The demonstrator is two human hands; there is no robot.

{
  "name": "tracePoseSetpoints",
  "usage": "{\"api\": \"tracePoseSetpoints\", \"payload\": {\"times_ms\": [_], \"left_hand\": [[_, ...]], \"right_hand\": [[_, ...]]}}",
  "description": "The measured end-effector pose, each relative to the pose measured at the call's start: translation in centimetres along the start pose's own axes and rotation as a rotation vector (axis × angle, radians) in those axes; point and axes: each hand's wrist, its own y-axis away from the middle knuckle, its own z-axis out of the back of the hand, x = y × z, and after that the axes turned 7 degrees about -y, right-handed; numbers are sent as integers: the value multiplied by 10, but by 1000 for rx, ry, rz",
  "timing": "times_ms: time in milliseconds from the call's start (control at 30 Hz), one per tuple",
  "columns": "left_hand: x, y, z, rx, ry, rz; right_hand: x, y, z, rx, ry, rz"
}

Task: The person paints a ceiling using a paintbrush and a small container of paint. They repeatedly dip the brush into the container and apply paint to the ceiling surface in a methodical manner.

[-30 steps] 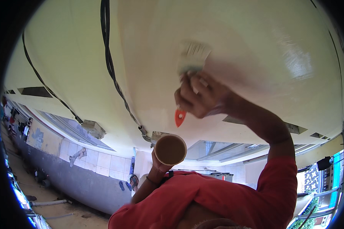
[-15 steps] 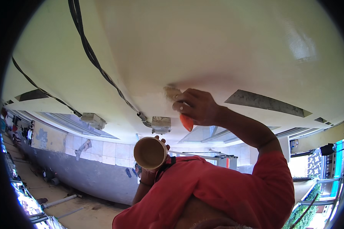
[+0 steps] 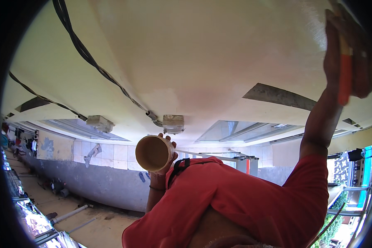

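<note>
My left hand [image 3: 170, 162] is closed around a round cream tub [image 3: 142, 141], its open mouth facing up and a beige layer inside. At the upper right, my raised right hand [image 3: 356, 58] grips a paintbrush [image 3: 345, 80] by its orange handle. The brush's bristles lie near the dark rim and cannot be made out. My right arm reaches out beside the large cream-painted wall [image 3: 219, 53], which has a shiny patch close to the hand.
Twisted black cables [image 3: 93, 60] run down the wall to a pale electrical box [image 3: 173, 124]; another box [image 3: 100, 123] sits farther left. A dark triangular recess [image 3: 277, 95] is at right. Below are windows [image 3: 235, 131], a ladder top [image 3: 247, 164], sandals [image 3: 141, 177] and a pipe [image 3: 70, 214].
My right hand has swept from the middle of the wall to the far upper right with the paintbrush. The tub in my left hand has shifted slightly left and up.
</note>
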Motion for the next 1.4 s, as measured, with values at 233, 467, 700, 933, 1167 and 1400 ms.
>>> {"api": "tracePoseSetpoints", "payload": {"times_ms": [233, 467, 700, 933, 1167, 1400], "left_hand": [[3, -6, -1, 59, 8, 23], [0, -2, -3, -18, -15, -20], [-2, -4, 1, 3, -60, -27], [3, -13, -5, 3, -48, 25], [14, -24, -6, 10, -28, 97], [13, -24, 19, 74, 23, 136]], "right_hand": [[171, 96, -85, 195, -4, -87], [302, 165, -99, 379, -336, -219], [305, 163, -72, 267, -688, -392], [117, 121, -34, 129, -894, -802], [-26, 94, 42, 14, -458, -697], [43, 66, 16, 76, -89, -374]]}}
